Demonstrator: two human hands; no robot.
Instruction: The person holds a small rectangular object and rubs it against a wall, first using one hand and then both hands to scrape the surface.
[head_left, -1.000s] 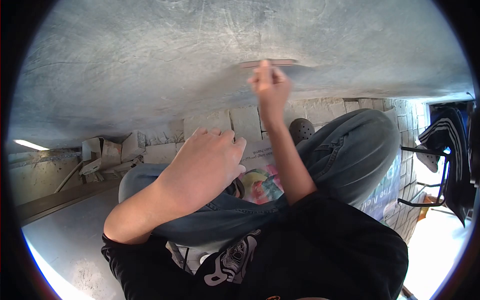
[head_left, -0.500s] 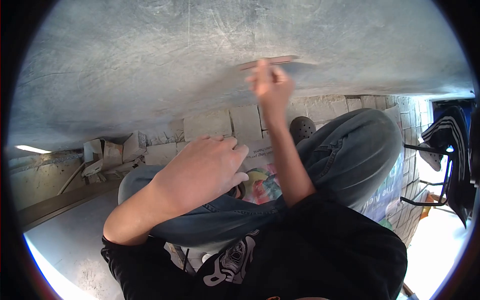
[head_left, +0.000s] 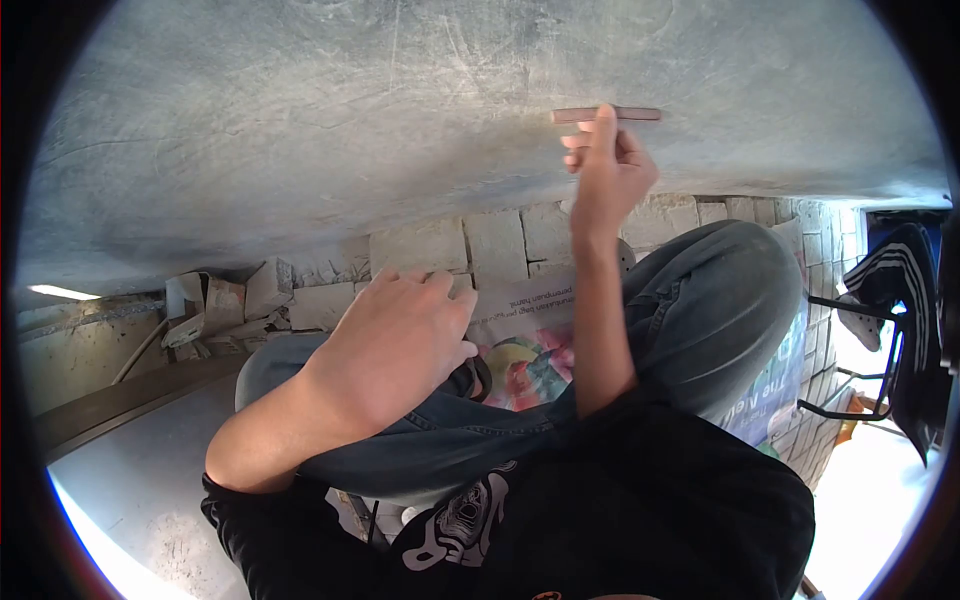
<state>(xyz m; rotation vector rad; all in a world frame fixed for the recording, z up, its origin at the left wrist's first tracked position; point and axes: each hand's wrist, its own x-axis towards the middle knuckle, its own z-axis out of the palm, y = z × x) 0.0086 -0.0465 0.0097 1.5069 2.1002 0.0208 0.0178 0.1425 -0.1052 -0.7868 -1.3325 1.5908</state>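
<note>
Pinching a strip (head_left: 636, 114) mid-length in the right hand (head_left: 613, 163); likely light, stiff, best held there. Holding the left hand (head_left: 410, 335) loosely spread.

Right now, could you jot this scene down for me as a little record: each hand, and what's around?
Left hand: fingers loosely bent, nothing seen in it, near the lap
Right hand: holding a strip
Strip: thin, brownish, seemingly touching the grey surface
Legs: bent, in jeans
Below: printed sheet, bricks
Picture's right: striped cloth, black frame
</note>
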